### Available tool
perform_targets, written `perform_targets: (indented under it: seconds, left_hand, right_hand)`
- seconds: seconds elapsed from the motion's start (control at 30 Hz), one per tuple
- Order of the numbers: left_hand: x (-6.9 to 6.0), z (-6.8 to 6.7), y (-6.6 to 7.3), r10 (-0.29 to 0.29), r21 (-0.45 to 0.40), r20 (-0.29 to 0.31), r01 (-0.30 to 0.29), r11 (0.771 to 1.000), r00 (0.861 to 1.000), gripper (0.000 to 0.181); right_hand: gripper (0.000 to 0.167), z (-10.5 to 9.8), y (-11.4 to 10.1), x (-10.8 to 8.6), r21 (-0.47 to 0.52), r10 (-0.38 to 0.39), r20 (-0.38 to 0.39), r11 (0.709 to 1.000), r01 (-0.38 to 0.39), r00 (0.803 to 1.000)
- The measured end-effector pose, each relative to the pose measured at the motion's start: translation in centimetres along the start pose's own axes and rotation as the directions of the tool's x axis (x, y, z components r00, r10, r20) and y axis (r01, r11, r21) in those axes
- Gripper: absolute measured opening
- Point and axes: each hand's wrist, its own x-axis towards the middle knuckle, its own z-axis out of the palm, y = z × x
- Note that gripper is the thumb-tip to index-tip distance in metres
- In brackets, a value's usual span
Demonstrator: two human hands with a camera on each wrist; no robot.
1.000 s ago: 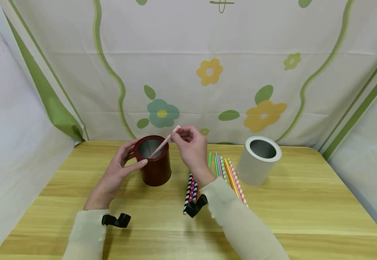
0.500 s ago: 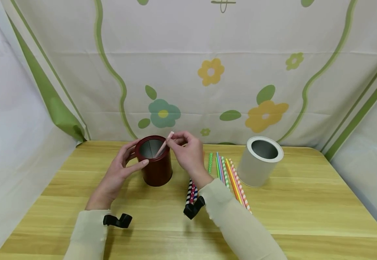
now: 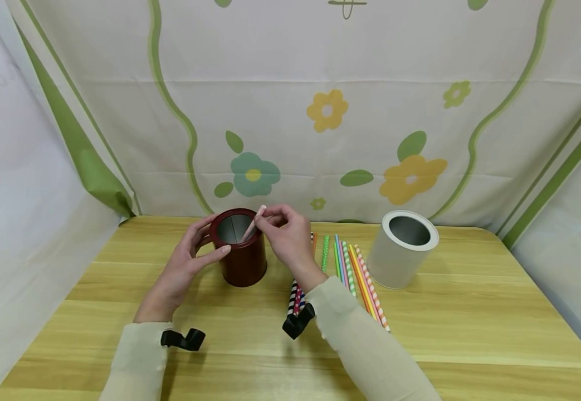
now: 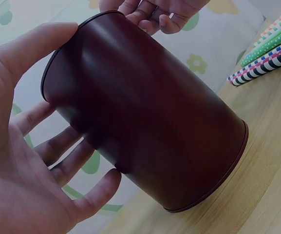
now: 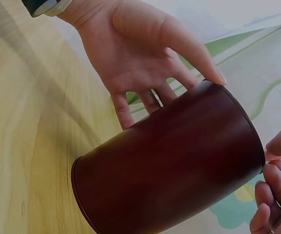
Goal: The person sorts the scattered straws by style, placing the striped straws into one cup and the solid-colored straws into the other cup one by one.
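A dark red can (image 3: 244, 267) stands upright on the wooden table, its open mouth facing up. My left hand (image 3: 182, 264) grips it from the left, the thumb on the front of the rim and the fingers around the far side. In the left wrist view, the can (image 4: 140, 112) fills the middle. Above the rim's right side, my right hand (image 3: 290, 236) pinches a pale pink paper straw (image 3: 252, 227) between thumb and fingers. The straw slants, with its lower part inside the can and its top end sticking out above the fingers. Its lowest tip is hidden.
Several coloured paper straws (image 3: 365, 284) lie side by side right of the right hand, some partly covered by the forearm. Black-and-white striped and other straws (image 3: 292, 298) lie beneath the wrist. A white can (image 3: 395, 267) stands farther right. A flower-printed cloth (image 3: 290, 111) hangs behind the table.
My right hand has come down and slightly left, lowering the pink straw further into the red can, then almost stopped. The left hand keeps its grip on the can.
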Motion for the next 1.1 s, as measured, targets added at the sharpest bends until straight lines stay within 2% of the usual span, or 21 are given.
perform_targets:
  seconds: [0.43, 0.8, 1.1]
  left_hand:
    - [0.0, 0.1, 0.1, 0.003, 0.002, -0.005, -0.003, 1.0, 1.0, 0.075]
    - [-0.2, 0.2, 0.4, -0.003, -0.009, -0.003, 0.003, 1.0, 1.0, 0.076]
    - [-0.3, 0.2, 0.4, -0.005, -0.011, -0.007, 0.005, 1.0, 1.0, 0.075]
  right_hand:
    - [0.014, -0.7, 0.2, -0.4, 0.003, 0.014, 0.02, 1.0, -0.014, 1.0]
    - [0.013, -2.1, 2.1, -0.7, 0.04, 0.088, -0.011, 0.995, -0.087, 0.996]
    - [0.012, -3.1, 4.3, -1.6, 0.113, 0.19, -0.063, 0.977, -0.182, 0.98]
